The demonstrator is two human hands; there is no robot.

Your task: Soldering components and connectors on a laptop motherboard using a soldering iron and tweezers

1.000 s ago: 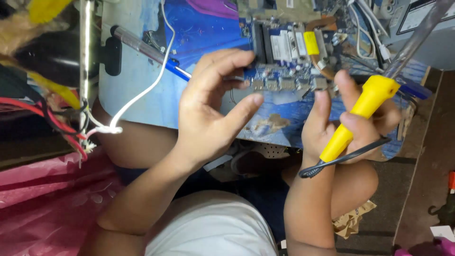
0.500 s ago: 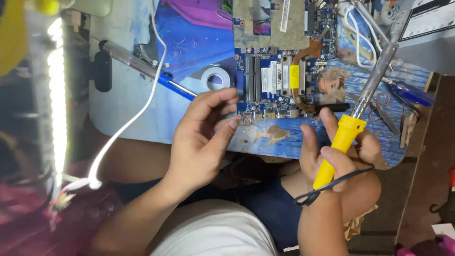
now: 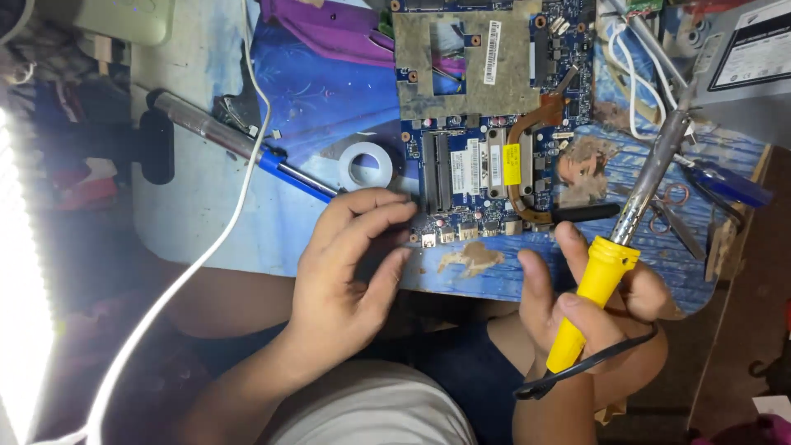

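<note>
white barcode sticker (image 3: pixel 493 53) standing tall on the circuit board's top plate, small yellow label (image 3: pixel 512 164) lower down mid-board, white black-bordered label (image 3: pixel 755 51) on grey box top right

Yellow-handled soldering iron (image 3: pixel 606 284), blue circuit board (image 3: pixel 486 165)

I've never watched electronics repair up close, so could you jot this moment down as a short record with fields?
Setting: blue work mat
Left hand: open, fingertips at the near edge of the circuit board
Right hand: gripping a yellow-handled soldering iron, its metal shaft pointing away over the mat
Nearby: white tape roll, white cable, blue-handled tool
</note>
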